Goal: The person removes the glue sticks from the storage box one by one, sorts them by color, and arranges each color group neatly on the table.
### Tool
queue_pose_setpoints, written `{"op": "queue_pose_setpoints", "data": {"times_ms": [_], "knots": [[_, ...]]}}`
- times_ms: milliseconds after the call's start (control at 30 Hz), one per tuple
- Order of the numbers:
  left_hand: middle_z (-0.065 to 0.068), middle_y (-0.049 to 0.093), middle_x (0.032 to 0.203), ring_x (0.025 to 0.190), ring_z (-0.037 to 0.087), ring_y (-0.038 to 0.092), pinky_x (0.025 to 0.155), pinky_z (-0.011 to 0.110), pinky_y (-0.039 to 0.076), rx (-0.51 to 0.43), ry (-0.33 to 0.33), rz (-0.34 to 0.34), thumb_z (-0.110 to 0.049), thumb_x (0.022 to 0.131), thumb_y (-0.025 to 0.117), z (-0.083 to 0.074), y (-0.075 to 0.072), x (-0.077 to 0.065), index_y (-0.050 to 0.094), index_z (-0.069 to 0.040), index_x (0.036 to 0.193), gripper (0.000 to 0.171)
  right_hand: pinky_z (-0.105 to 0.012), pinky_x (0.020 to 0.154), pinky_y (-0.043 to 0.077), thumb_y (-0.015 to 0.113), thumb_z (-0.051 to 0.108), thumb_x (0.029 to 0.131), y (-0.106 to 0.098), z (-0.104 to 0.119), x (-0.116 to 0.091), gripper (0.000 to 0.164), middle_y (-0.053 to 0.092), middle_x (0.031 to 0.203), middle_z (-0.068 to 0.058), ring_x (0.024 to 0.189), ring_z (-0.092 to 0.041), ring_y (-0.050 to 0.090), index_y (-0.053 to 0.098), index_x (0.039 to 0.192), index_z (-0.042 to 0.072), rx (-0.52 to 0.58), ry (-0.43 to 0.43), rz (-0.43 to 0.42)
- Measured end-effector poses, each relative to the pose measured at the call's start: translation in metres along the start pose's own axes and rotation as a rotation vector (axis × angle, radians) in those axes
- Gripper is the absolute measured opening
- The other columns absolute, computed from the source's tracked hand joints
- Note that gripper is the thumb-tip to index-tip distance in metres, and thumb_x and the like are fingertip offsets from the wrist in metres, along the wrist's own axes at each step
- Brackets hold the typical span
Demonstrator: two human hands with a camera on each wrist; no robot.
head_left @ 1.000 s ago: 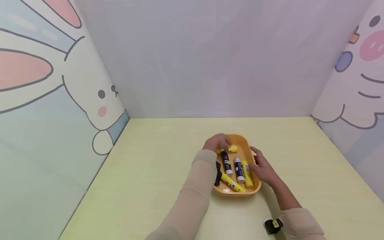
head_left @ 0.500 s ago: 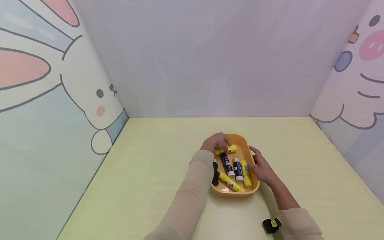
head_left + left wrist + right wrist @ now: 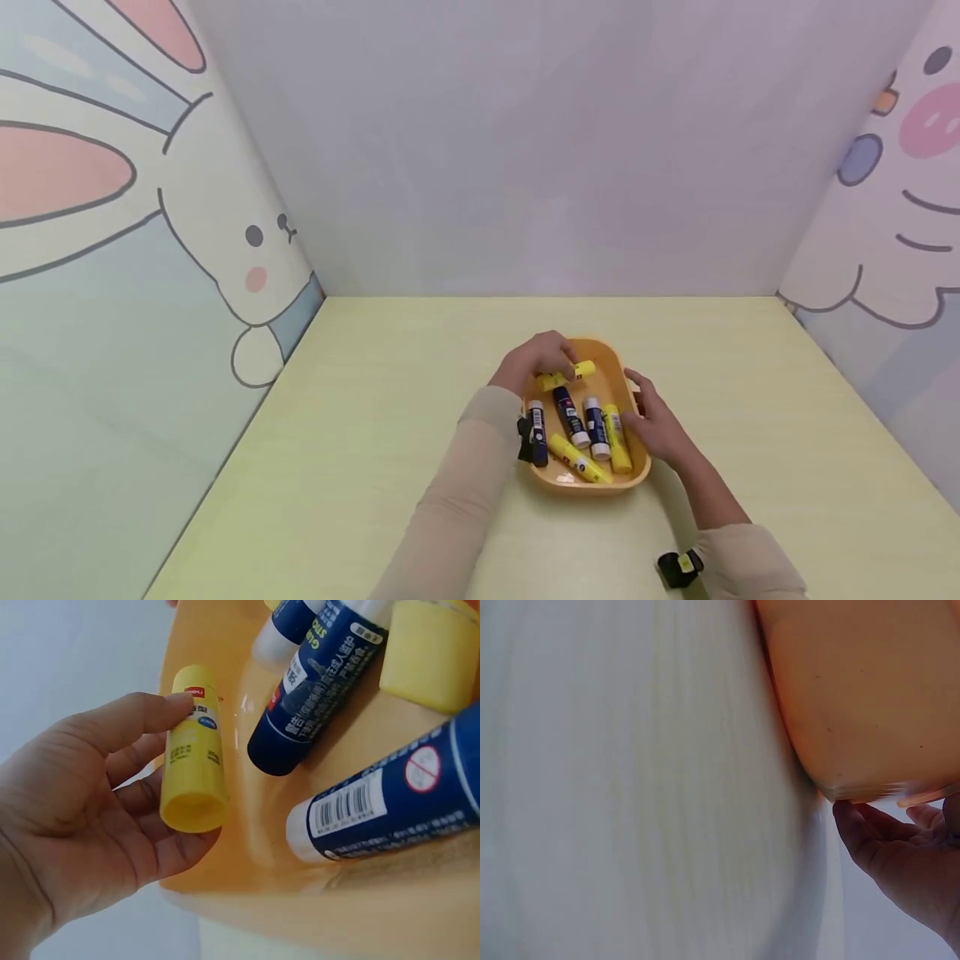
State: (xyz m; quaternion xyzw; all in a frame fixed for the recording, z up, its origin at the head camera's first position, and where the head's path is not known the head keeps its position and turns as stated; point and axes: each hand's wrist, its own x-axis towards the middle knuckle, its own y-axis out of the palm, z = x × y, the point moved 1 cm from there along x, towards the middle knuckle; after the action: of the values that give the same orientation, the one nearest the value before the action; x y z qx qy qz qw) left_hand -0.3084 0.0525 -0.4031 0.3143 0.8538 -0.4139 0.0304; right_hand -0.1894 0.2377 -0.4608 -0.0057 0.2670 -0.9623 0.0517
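An orange tray (image 3: 581,488) holds several glue sticks. At its far left side my left hand (image 3: 534,360) pinches a yellow glue stick (image 3: 195,769) between thumb and fingers, seen close in the left wrist view. Dark blue glue sticks with white ends lie in the tray: one at the left wall (image 3: 537,433), one in the middle (image 3: 572,417) and one further right (image 3: 596,429). Two more yellow glue sticks lie at the near end (image 3: 579,460) and along the right wall (image 3: 617,440). My right hand (image 3: 660,427) grips the tray's right side, thumb at the rim and fingers outside.
The tray stands on a pale yellow table (image 3: 390,400). A grey wall (image 3: 495,150) rises behind it, with cartoon-printed panels at left (image 3: 112,358) and right (image 3: 885,250). Black wrist cameras, one at the right cuff (image 3: 678,568), are strapped to both arms.
The left forearm has shifted left, uncovering the blue glue stick by the left wall. The yellow glue stick in the left hand has tilted slightly. My right hand keeps its grip on the tray.
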Motion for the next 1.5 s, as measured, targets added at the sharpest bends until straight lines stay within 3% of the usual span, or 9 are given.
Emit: {"op": "queue_pose_setpoints", "data": {"times_ms": [367,800,1300,1500], "knots": [[-0.001,0.058,0.091,0.068,0.015,0.055,0.056,0.025,0.048,0.011,0.11,-0.008,-0.017,0.083,0.071,0.001,-0.002,-0.014,0.063,-0.01,0.113,0.031,-0.059,0.092,0.036,0.045,0.001,0.089,-0.001,0.001,0.001,0.067,0.033,0.134,-0.038,0.118,-0.048,0.04,0.011,0.146,0.003,-0.038,0.013,-0.011],[-0.001,0.058,0.087,0.072,0.013,0.056,0.059,0.024,0.047,-0.019,0.188,-0.091,-0.02,0.081,0.073,0.011,-0.003,-0.025,0.062,-0.008,0.109,0.033,-0.059,0.093,0.035,0.045,0.001,0.089,-0.001,0.003,0.001,0.066,0.033,0.134,-0.037,0.119,-0.048,0.039,0.012,0.146,0.003,-0.046,0.028,-0.02],[0.0,0.058,0.084,0.07,0.014,0.056,0.058,0.023,0.049,-0.102,0.149,-0.205,-0.02,0.078,0.075,0.023,-0.008,-0.036,0.063,-0.011,0.105,0.031,-0.059,0.093,0.035,0.044,0.001,0.089,-0.001,0.004,0.003,0.065,0.036,0.132,-0.037,0.117,-0.048,0.041,0.012,0.146,0.003,-0.047,-0.002,-0.034],[0.0,0.057,0.082,0.069,0.014,0.055,0.056,0.023,0.048,-0.128,0.155,-0.212,-0.021,0.077,0.075,0.031,-0.004,-0.041,0.064,-0.01,0.106,0.032,-0.06,0.093,0.034,0.044,0.001,0.089,0.0,0.002,-0.002,0.065,0.036,0.131,-0.037,0.116,-0.048,0.041,0.012,0.145,0.002,-0.064,0.022,-0.03]]}}
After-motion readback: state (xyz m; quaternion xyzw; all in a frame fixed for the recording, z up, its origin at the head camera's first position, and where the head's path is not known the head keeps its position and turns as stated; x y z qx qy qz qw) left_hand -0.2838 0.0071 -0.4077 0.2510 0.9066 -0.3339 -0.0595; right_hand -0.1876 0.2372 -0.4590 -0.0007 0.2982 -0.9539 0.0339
